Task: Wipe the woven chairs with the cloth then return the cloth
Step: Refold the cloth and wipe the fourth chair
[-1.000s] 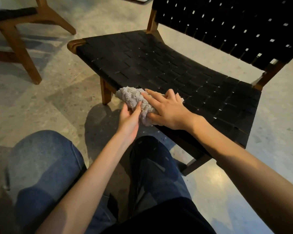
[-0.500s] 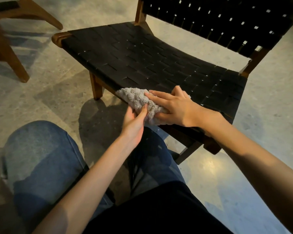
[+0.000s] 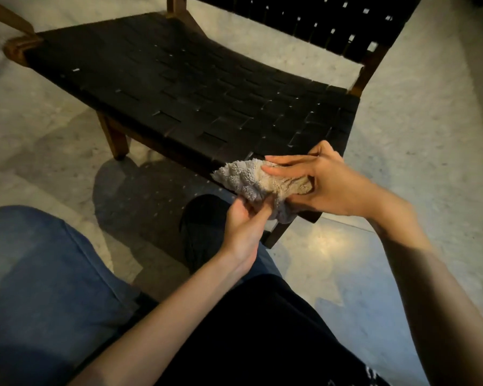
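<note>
Because both hands are working the cloth at once, it looks less like a wiping stroke than a regrip: the pale, nubbly towel is bunched into a wad at the front edge of the woven chair, close to the seat's front right corner, and it seems lifted slightly clear of the black straps, though the blur makes contact hard to judge. Gathering it there likely serves to fold a fresh face outward or to get a firmer handful before the next pass.

Coming up from below, the left hand pinches the underside of the wad between its thumb and curled fingers, wrist straight, forearm rising from beside the person's knee. From the other side the right hand holds the cloth's right end, its fingers laid long and fairly straight over the top while the thumb closes underneath, so the towel is clamped between them; the wrist is bent inward and the forearm runs back toward the lower right.

Across the rest of the seat, out to the far left corner with its wooden frame end, the straps lie bare, and the woven backrest rises behind. My guess is that wiping is under way, with the cloth's return not yet begun
</note>
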